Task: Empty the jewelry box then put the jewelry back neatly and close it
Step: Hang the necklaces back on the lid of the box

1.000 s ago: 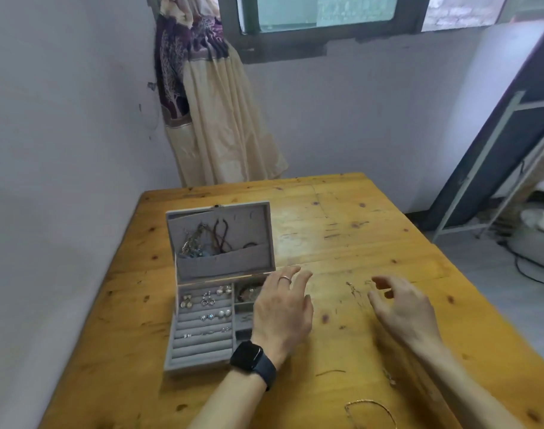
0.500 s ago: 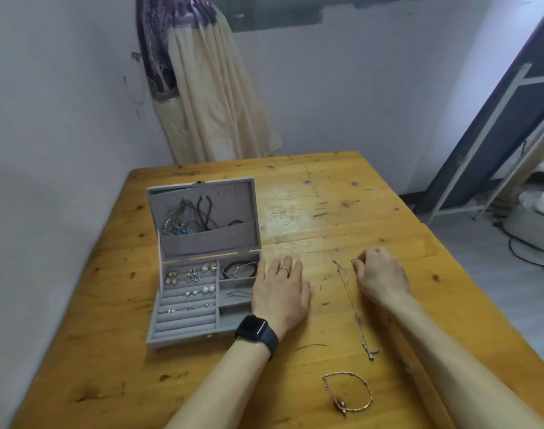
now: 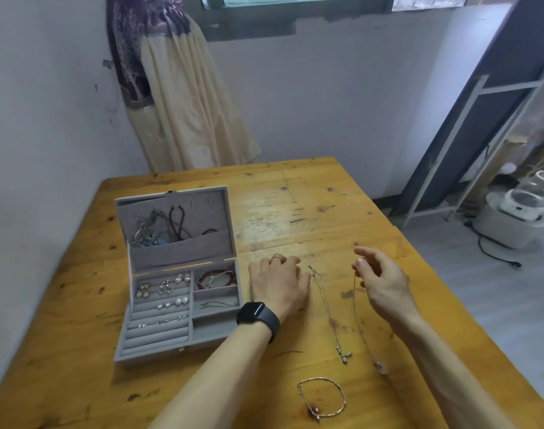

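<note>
The right hand (image 3: 385,283) pinches the top of a thin chain (image 3: 356,305) between thumb and forefinger, its other fingers loosely spread. The chain trails toward the person, with its pendant on the wooden table (image 3: 311,212).

The left hand (image 3: 278,283) rests knuckles-up on the table with its fingers bent under. Its thumb is just beside the far end of a second necklace (image 3: 329,314). Whether it grips that end I cannot tell.

That necklace lies stretched out between the two hands, and a bracelet (image 3: 320,379) sits nearer the person.

The jewelry box (image 3: 159,354) stands open just left of the left hand (lid upright, its pocket holding necklaces). Earrings sit in the rolls and bracelets in a side compartment.
</note>
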The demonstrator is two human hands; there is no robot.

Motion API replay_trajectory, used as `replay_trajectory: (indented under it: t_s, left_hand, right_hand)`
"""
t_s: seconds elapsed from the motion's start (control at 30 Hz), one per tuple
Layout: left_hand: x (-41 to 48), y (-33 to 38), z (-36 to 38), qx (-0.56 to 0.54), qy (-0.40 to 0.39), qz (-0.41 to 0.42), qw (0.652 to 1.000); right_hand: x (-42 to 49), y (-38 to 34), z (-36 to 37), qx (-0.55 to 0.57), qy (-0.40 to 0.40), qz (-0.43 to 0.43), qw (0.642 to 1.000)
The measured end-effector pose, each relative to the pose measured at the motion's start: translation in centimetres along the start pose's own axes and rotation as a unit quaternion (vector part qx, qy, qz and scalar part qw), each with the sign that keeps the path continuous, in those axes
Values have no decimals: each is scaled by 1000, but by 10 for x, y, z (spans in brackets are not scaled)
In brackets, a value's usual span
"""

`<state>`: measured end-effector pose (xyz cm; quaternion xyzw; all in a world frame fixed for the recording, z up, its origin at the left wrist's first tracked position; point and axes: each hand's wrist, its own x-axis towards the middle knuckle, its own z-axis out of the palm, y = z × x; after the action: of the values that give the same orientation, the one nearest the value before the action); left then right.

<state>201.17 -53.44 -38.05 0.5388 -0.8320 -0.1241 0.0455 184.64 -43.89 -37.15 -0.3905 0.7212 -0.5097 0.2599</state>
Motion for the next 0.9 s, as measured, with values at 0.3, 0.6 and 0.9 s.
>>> replay_trajectory:
  t_s: [0.3,0.6,0.9]
  left_hand:
    - [15,29,8,-65,45,-63,995]
    - [17,23,3,-245,-4,-11,970]
    - [-6,9,-67,-571,-25,3,821]
  right_hand:
    - [-18,5,-28,80,-3,11,997]
    - [-21,-12,-34,107,5,-13,994]
    - [-19,-73,-22,138,-30,-70,988]
